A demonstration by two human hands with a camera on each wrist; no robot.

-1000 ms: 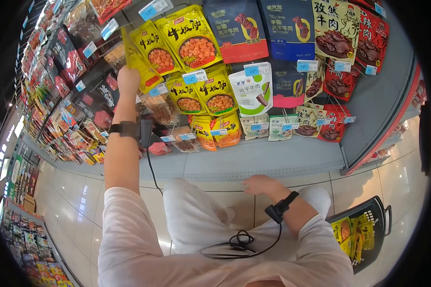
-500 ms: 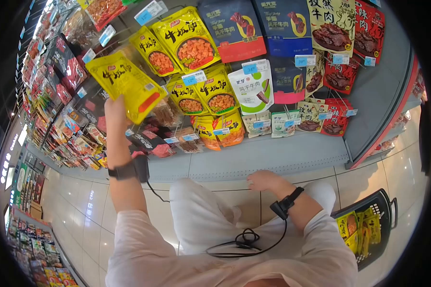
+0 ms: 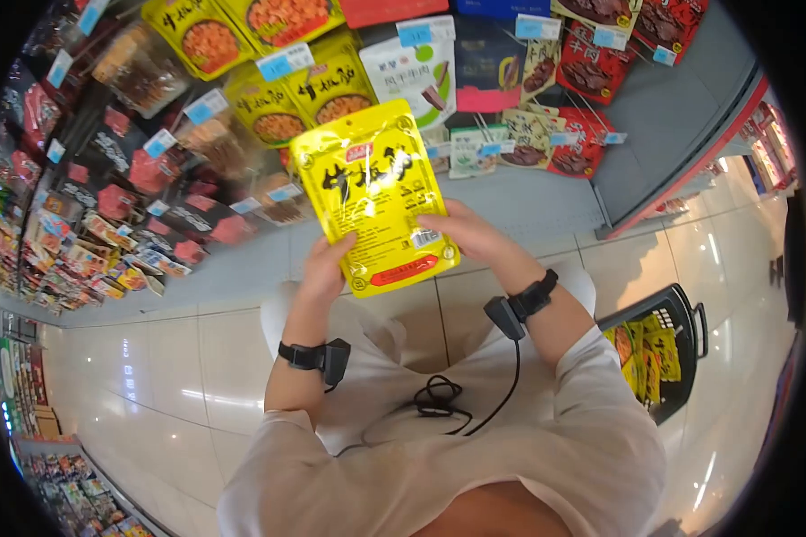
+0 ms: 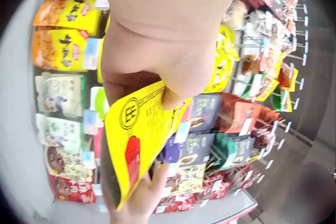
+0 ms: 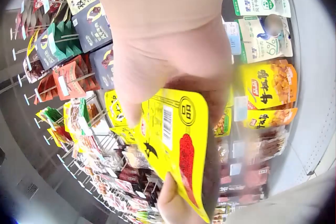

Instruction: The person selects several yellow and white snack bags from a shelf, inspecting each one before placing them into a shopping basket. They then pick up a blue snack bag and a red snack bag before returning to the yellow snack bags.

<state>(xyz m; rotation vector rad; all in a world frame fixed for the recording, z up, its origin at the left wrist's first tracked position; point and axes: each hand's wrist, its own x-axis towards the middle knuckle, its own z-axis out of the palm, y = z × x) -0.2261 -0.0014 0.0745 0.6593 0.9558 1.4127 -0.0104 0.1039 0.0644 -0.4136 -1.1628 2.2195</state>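
Both hands hold a yellow snack pouch (image 3: pixel 381 192) in front of the shelf, its printed back with barcode and red band facing up. My left hand (image 3: pixel 325 267) grips the lower left edge, thumb over the front. Gripping the lower right edge is my right hand (image 3: pixel 471 233), its thumb close to the barcode. The left wrist view shows the pouch (image 4: pixel 139 134) edge-on between thumb and fingers, with the other hand beyond it. From the right wrist, the pouch (image 5: pixel 181 134) slants down toward the left hand (image 5: pixel 176 203). Most fingers are hidden behind the pouch.
Matching yellow pouches (image 3: pixel 331 80) hang just beyond, beside a white pouch (image 3: pixel 412 80) and red packs (image 3: pixel 591 67). Dark packs (image 3: pixel 90 188) fill the left racks. A black basket (image 3: pixel 683 309) with several yellow packs stands at right on the floor. A black cable (image 3: pixel 437 394) lies across the lap.
The left hand took the yellow pouch off the rack and brought it right and down to the body. The right hand rose from the lap to grip its other side. The head view shifted.
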